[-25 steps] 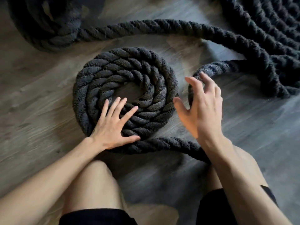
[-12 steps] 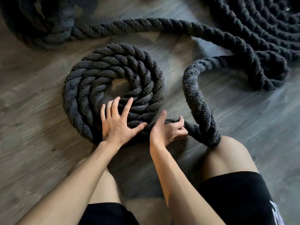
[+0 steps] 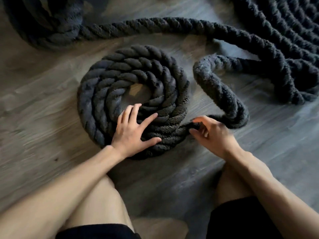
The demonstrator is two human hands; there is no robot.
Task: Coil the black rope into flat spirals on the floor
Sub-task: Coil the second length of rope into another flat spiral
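A thick black twisted rope lies on the grey wood floor. Part of it forms a flat spiral [image 3: 120, 80] of about three turns with a small bare gap in the middle. My left hand [image 3: 133, 131] presses flat on the near side of the spiral, fingers spread. My right hand [image 3: 212, 133] grips the free rope [image 3: 222, 94] where it leaves the spiral's near right edge. From there the free rope bends in a tight loop to the right and runs off toward the back right.
A second dark rope coil [image 3: 43, 26] sits at the back left. A long strand [image 3: 172, 26] arcs across the back to a loose pile of rope [image 3: 284, 31] at the back right. My bare knees [image 3: 96, 200] and black shorts fill the near edge.
My right hand came down from mid-air and took hold of the rope beside the spiral. The free rope's bend has shifted right. My left hand stays pressed on the spiral.
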